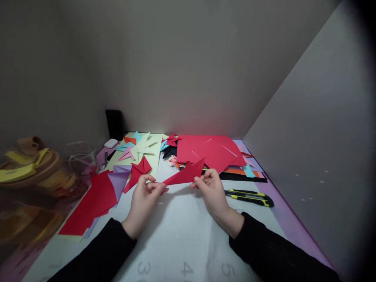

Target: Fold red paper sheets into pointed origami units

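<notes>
Black sleeves (96, 252), red paper (188, 172) between both hands (145, 199) (214, 194)

The folded paper (188, 174) is plain red. Beyond it lies a red sheet (202, 148) marked with pale streaks. Right of the folded paper, the cutter knife (249, 197) is black and bright yellow. To its left are a lavender folded piece (120, 181), deep red papers (94, 201) and, farther back, a pale yellow-green sheet (154, 162). The mat (182, 227) beneath it is whitish, faintly gridded, with grey numerals (187, 268).
</notes>
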Demonstrator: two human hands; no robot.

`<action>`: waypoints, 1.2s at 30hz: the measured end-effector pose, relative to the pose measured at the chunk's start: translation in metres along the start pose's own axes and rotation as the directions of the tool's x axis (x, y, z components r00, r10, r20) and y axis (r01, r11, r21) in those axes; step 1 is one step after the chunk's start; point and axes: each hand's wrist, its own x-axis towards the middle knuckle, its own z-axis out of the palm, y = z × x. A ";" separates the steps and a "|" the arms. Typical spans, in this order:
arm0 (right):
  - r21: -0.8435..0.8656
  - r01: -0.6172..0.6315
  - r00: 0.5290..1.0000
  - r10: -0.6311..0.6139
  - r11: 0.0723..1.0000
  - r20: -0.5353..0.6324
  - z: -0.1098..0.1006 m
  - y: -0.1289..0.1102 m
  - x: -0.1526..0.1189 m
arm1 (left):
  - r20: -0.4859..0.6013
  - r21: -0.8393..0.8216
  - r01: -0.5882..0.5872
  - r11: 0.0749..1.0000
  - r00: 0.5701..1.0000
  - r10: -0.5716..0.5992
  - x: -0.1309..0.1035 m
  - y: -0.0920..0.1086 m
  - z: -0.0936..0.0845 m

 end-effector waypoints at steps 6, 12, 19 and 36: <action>-0.047 -0.050 0.993 0.055 0.998 0.105 -0.001 -0.002 -0.001 | 0.004 0.077 -0.151 0.985 0.988 0.151 0.005 -0.002 -0.006; -0.198 -0.070 0.942 0.130 0.978 0.311 0.010 -0.005 -0.023 | 0.348 0.169 0.053 0.984 0.931 -0.109 -0.010 0.002 0.006; -0.194 -0.078 0.916 0.147 0.978 0.374 0.011 -0.006 -0.028 | 0.361 0.120 0.163 0.979 0.912 -0.196 -0.012 0.008 0.007; -0.164 -0.203 0.894 0.251 0.965 0.371 0.017 -0.008 -0.028 | 0.417 -0.084 0.266 0.960 0.884 -0.209 -0.010 -0.006 0.008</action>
